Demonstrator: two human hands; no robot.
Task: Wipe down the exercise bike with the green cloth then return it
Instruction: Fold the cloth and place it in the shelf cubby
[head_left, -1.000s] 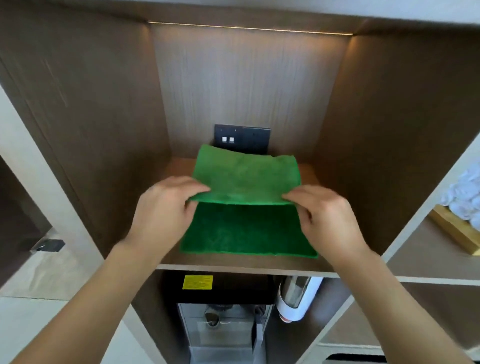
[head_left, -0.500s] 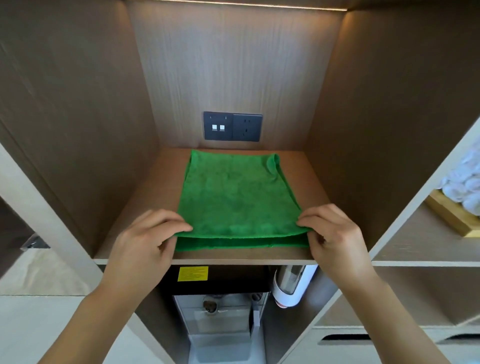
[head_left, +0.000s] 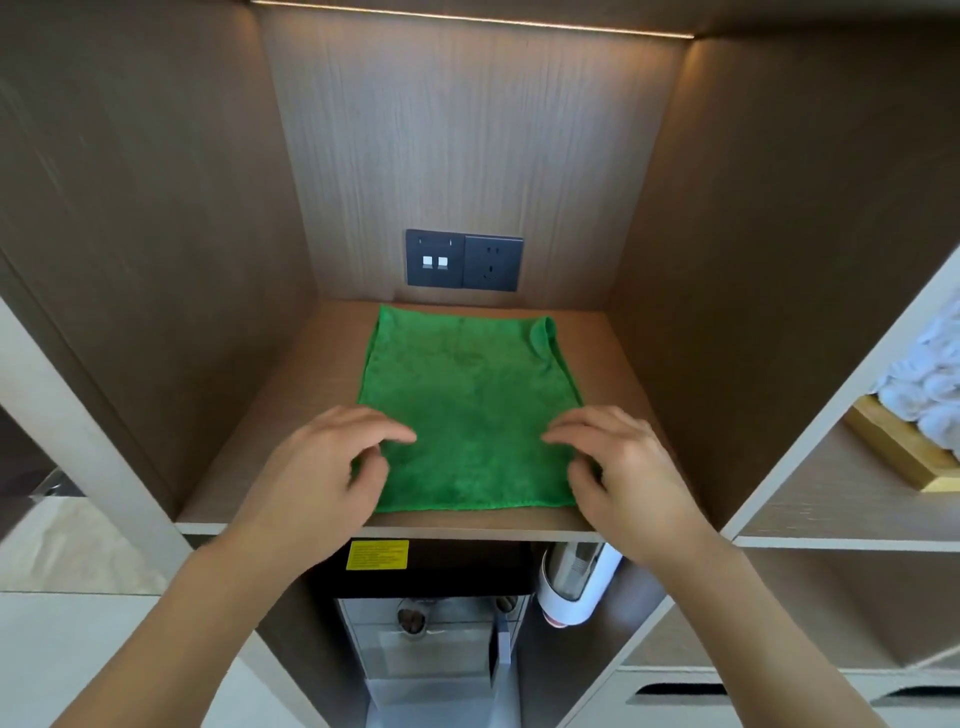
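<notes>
Evidently soft and light, the folded green microfibre cloth (head_left: 470, 410) lies flat on the wooden alcove shelf (head_left: 270, 452), below the dark wall socket plate (head_left: 464, 259). Left hand (head_left: 332, 467) and right hand (head_left: 618, 467) rest on its near corners, fingers loosely bent; whether they pinch is unclear. Limp fabric is best lifted by edges or corners.

Gym amenity shelving (head_left: 447, 527), rolled towels (head_left: 930, 379)

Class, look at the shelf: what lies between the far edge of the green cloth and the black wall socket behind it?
In the head view, only a bare strip of wooden shelf separates the green cloth from the socket.
</notes>
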